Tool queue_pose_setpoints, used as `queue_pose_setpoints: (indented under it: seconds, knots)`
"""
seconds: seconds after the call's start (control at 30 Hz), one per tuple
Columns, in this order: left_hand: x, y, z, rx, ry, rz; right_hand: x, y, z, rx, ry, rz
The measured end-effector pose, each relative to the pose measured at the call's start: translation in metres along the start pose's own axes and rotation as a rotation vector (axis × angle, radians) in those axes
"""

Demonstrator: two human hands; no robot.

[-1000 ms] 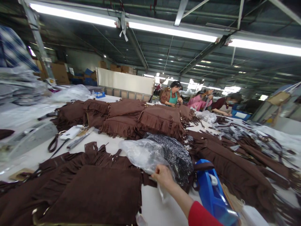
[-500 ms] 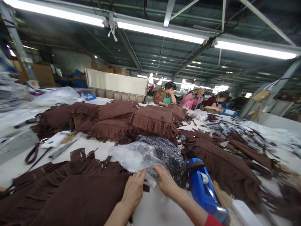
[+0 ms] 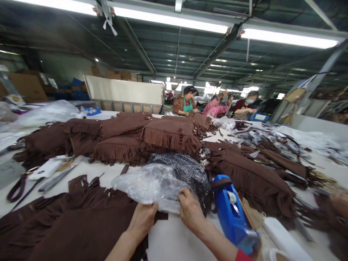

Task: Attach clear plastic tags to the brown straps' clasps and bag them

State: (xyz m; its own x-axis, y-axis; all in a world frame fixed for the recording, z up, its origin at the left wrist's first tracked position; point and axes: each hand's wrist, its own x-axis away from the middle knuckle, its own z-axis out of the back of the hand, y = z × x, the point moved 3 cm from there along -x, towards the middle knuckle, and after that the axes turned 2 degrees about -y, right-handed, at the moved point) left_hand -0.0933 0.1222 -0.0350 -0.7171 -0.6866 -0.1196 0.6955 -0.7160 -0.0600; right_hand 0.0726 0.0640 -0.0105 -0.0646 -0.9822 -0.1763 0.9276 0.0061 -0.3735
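Note:
A crumpled clear plastic bag [image 3: 152, 181] stretches between my two hands above the white table. My left hand [image 3: 143, 219] is closed, pinching its lower left edge. On the right edge, my right hand [image 3: 190, 210] pinches the plastic with curled fingers. Behind the bag lies a black-and-white speckled cloth item [image 3: 185, 170], partly covered by it. A brown fringed bag [image 3: 89, 228] lies flat at the left, beside my left hand. The blue tape dispenser [image 3: 233, 214] stands to the right of my right hand.
Brown fringed bags [image 3: 168, 132] are piled across the table, with another brown bag [image 3: 252, 177] at the right. A white device with a strap [image 3: 47, 168] lies at the left. Another person's hand [image 3: 339, 203] shows at the right edge. Several people sit beyond the table.
My hands have moved apart and now pinch the plastic bag, which is spread wider between them. The view has shifted. Another person's hand has appeared at the right edge.

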Motion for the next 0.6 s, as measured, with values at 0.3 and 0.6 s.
queue_pose_setpoints:
  seconds: [0.3, 0.6]
  knots:
    - [0.021, 0.006, -0.005, -0.053, 0.134, -0.126, 0.002, -0.010, -0.013, 0.048, -0.085, -0.003]
    - [0.034, 0.016, -0.011, -0.013, 0.192, -0.243, -0.020, -0.014, -0.034, 0.010, -0.110, -0.134]
